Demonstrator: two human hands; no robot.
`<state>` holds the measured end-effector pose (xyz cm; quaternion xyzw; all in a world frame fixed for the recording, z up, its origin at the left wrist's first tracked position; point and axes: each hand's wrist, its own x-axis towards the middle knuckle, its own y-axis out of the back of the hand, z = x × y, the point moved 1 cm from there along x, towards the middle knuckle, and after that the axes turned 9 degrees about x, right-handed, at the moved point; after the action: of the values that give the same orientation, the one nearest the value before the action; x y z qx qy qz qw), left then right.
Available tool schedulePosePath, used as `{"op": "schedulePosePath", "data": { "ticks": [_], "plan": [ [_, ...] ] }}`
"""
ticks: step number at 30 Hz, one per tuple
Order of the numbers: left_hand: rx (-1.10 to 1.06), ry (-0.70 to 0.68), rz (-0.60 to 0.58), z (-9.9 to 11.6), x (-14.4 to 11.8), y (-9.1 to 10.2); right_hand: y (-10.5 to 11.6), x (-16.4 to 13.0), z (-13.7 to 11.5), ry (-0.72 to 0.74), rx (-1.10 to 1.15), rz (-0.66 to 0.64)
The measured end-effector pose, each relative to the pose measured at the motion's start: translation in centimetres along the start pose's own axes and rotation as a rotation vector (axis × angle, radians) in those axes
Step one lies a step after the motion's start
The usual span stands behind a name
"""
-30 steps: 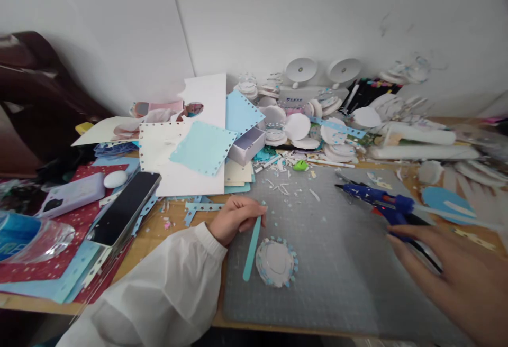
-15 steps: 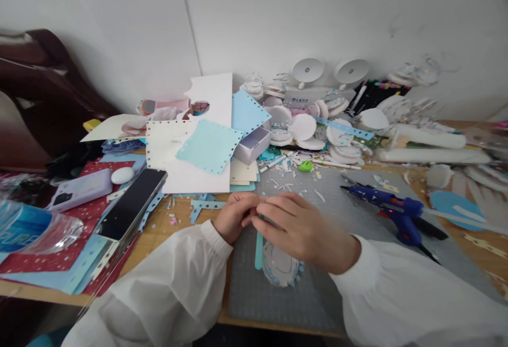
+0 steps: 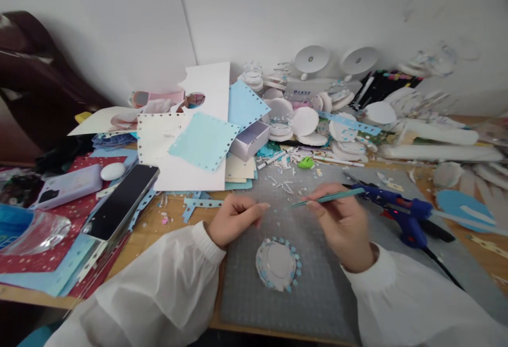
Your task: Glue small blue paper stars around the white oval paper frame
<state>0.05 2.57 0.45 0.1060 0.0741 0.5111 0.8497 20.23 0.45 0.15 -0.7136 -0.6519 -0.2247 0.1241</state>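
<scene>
My right hand (image 3: 345, 228) pinches a pair of teal tweezers (image 3: 331, 197) above the grey cutting mat (image 3: 254, 304), their thin tip pointing left toward my other hand. My left hand (image 3: 234, 221) is closed over the mat's left edge, thumb against the curled fingers; whatever lies between them, if anything, is too small to make out. Flat on the mat below both hands lies a round white paper disc (image 3: 275, 262) with small blue shapes round its rim. Neither hand touches it.
A blue hot glue gun (image 3: 397, 207) lies at the right, its cable running toward me. Behind are paper scraps, a green clip (image 3: 306, 163), white discs (image 3: 305, 121) and a small drawer box (image 3: 250, 140). A phone (image 3: 125, 201) and bottle (image 3: 34, 228) are left.
My hands, together before, have come apart; the right has moved right. The tweezers, which hung down beside the disc, now point left in my right hand. The whole disc shows.
</scene>
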Motion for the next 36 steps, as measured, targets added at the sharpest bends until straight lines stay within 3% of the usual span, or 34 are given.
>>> {"op": "schedulePosePath", "data": {
  "ticks": [4,9,18,36],
  "plan": [
    [0.172,-0.061,-0.226,0.3,-0.2,0.5,0.1,-1.3,2.0,-0.319,0.267,-0.084],
    [0.271,-0.074,-0.451,0.5,-0.5,0.4,-0.2,-1.3,1.5,-0.438,0.362,-0.193],
    [0.266,0.02,-0.451,0.4,-0.3,-0.3,-0.2,-0.9,0.9,-0.504,0.324,-0.294],
    [0.266,0.032,-0.474,0.9,0.0,-0.2,-0.3,-1.3,1.0,-0.563,0.379,-0.309]
  ]
}}
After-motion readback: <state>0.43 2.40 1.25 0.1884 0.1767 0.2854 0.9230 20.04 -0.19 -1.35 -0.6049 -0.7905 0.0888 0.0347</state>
